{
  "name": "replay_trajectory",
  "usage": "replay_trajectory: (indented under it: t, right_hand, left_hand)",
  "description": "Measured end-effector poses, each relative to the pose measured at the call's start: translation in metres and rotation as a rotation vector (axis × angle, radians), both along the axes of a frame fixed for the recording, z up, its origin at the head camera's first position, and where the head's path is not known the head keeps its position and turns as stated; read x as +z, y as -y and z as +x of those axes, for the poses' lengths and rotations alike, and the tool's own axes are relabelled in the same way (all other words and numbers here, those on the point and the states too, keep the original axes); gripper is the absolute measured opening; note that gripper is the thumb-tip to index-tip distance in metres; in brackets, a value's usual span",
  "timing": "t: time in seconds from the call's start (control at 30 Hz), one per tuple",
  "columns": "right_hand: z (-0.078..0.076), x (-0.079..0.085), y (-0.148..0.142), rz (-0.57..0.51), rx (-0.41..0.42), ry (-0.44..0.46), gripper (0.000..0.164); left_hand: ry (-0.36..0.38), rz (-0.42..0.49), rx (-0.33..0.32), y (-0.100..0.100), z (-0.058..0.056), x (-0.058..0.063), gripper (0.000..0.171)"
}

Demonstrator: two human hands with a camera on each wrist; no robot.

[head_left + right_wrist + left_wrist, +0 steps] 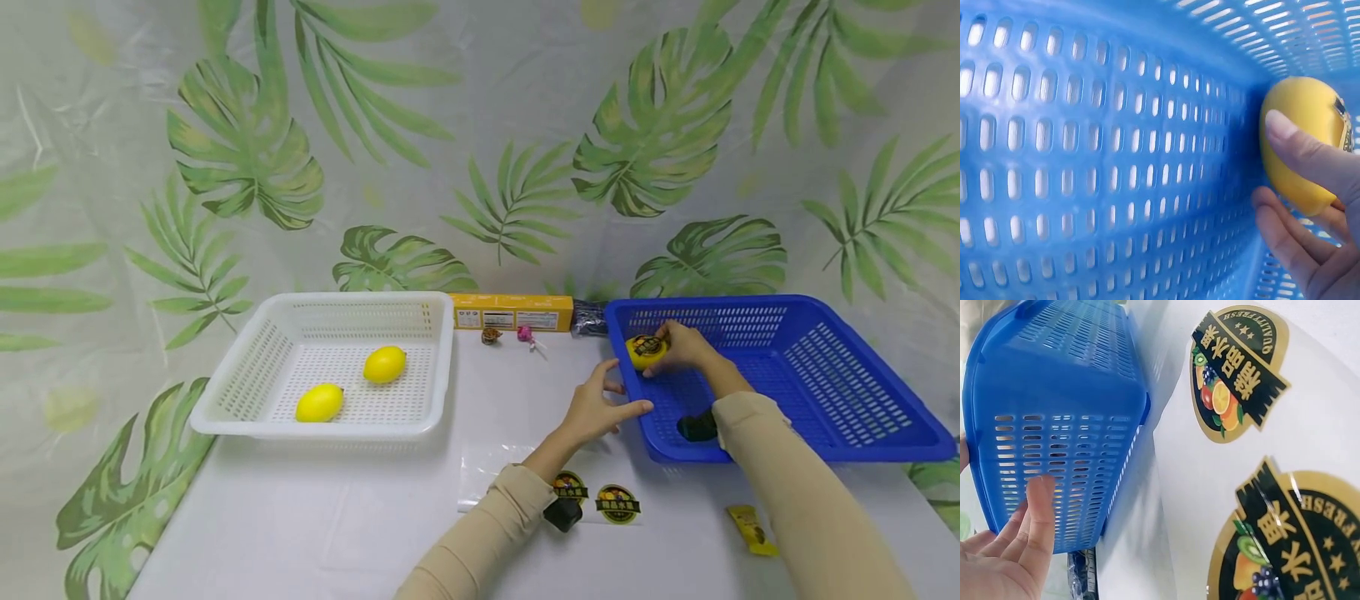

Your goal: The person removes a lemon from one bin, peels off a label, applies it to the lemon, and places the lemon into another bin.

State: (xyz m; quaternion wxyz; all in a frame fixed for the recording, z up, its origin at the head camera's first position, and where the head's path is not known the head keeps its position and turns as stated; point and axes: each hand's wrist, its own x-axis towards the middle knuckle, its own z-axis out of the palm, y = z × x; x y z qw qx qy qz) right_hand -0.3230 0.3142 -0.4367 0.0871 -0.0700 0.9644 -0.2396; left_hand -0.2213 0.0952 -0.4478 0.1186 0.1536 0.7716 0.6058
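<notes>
Right hand (686, 348) has the stickered lemon (642, 362) pinched inside the left end of the blue basket (873, 450). Left hand (596, 408) is spread, holding nothing, right by the outside of that same end; can't tell if it's touching. My worry: the lemon's smooth and round, so a loose pinch could let it slip and roll into the dark green thing (697, 427). Farther out, there are stickers (618, 504) on the bench (337, 517) and two more lemons (320, 403) in a white basket (322, 429).

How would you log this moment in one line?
right hand: holds stickered yellow fruit inside blue basket | left hand: beside blue basket | white basket: two yellow fruits
</notes>
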Motion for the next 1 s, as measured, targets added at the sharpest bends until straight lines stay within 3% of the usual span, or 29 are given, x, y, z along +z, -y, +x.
replay_trajectory:
  t: [0.17, 0.4, 0.6, 0.8, 1.0]
  right_hand:
    - [0.0, 0.0, -0.002, 0.027, -0.001, 0.047, 0.075]
    - [0.002, 0.001, -0.009, -0.01, -0.006, 0.133, 0.092]
    - [0.01, 0.017, -0.015, -0.069, 0.032, 0.187, 0.095]
    - [0.02, 0.051, -0.012, -0.061, 0.132, 0.081, 0.073]
    - [0.026, 0.077, 0.016, -0.031, 0.194, -0.08, 0.048]
  left_hand:
    - [-0.003, -0.003, 0.001, -0.001, 0.0, 0.0, 0.076]
    - [-0.032, -0.017, -0.016, -0.001, 0.0, -0.001, 0.076]
    - [-0.063, -0.031, -0.016, 0.012, 0.0, 0.005, 0.076]
    - [-0.128, -0.009, 0.009, 0.057, -0.007, 0.033, 0.071]
    - [-0.216, -0.058, 0.097, 0.134, -0.029, 0.066, 0.06]
